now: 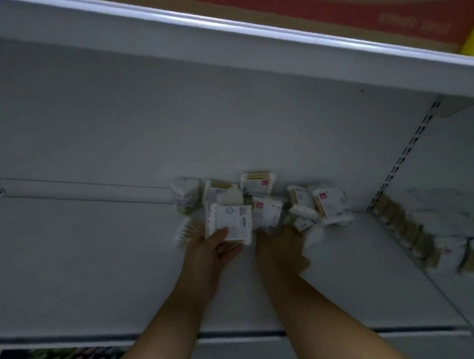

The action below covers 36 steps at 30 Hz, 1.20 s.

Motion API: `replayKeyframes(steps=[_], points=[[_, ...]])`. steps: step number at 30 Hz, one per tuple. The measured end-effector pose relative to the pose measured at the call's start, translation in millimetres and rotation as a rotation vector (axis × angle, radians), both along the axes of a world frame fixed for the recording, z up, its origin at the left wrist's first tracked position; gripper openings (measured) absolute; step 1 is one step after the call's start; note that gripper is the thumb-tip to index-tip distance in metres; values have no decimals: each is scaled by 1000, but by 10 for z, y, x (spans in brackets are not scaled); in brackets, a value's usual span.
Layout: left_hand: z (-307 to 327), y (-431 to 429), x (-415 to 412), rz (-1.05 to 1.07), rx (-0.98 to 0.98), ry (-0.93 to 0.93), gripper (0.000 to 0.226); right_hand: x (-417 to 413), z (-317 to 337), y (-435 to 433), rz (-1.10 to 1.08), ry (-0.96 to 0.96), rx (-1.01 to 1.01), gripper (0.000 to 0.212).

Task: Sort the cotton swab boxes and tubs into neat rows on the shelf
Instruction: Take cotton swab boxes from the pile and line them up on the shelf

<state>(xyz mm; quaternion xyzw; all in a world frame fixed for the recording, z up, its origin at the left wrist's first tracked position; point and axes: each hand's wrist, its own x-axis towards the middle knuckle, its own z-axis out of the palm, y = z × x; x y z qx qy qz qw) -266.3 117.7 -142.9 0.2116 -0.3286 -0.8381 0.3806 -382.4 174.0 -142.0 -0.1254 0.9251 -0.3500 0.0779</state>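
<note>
Head view: left hand [208,250] grips a swab box [228,221], right hand [279,250] grip unclear, jumbled pile [265,211] crowds behind.

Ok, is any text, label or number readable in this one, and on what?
None is legible.
Red panel: pale lettering, blurred.
Held pack: grey print, blurred.
Red tags on other packs: too small.

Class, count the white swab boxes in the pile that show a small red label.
3. One white rectangular swab box at the back, one in front of it, and one tilted on the right. Blur and overlap may hide more.
</note>
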Motion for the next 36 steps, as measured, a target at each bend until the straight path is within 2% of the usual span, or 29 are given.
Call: replayKeyframes(steps=[3, 8, 12, 14, 16, 19, 21, 23, 27, 30, 34, 36], points=[[-20, -7, -13, 15, 7, 0, 39, 13, -31, -43, -39, 34, 30, 48], [-24, -23, -3, 56, -22, -20, 22, 57, -3, 21, 28, 69, -79, 24], [11, -5, 66, 62, -40, 40, 24, 121, 42, 333, 256, -44, -297, 24], [16, 1, 71, 55, -12, 39, 30, 105, 86, 551, 337, -114, -393, 17], [59, 57, 44, 45, -36, 14, 28, 14, 137, 806, 360, -190, -461, 21], [142, 173, -34, 92, -98, -116, 40, -215, 234, 1236, 369, -265, -469, 11], [204, 294, -167, 45, -139, -169, 29, -398, 300, 1572, 331, -299, -500, 16], [251, 523, -414, -51, -171, -190, 16, -595, 377, 1954, 296, -304, -518, 17], [347, 1386, -1044, -142, -320, -280, 16, -1003, 441, 2779, 235, -382, -636, 26], [328, 2053, -1474, -210, -321, -291, 18, -1263, 466, 3373, 209, -443, -690, 36], [279, 2712, -1856, -238, -383, -400, 13, -1590, 431, 3964, 167, -434, -685, 16], [233, 2940, -1957, -222, -414, -415, 6, -1705, 379, 4138, 175, -425, -686, 13]])
